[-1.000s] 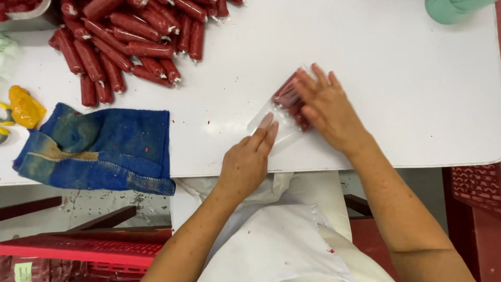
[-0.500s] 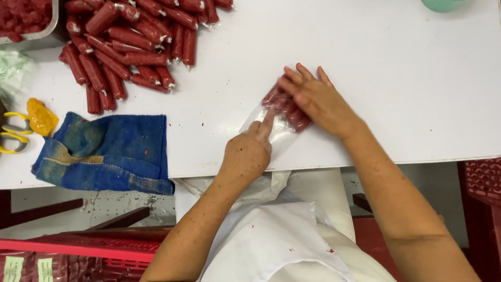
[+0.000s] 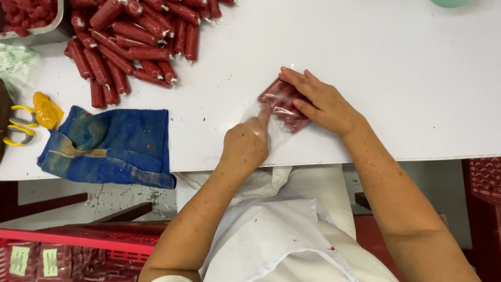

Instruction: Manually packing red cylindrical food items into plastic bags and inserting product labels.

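On the white table top (image 3: pixel 365 62), near its front edge, lies a clear plastic bag of short red sausages (image 3: pixel 282 104). The right hand (image 3: pixel 321 102) lies flat over the filled end, fingers spread. The left hand (image 3: pixel 245 143) seems to pinch the bag's empty open end (the film blurs this), forefinger extended. A crumpled blue cloth (image 3: pixel 117 146) lies well to the left.

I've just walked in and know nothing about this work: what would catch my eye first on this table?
First, the big heap of red sausages at the table's far left. Then, near the front edge, a clear plastic bag with a few red sticks inside: the right hand lies flat on it, and the left hand presses a fingertip at its open end. A stained blue towel lies at front left.
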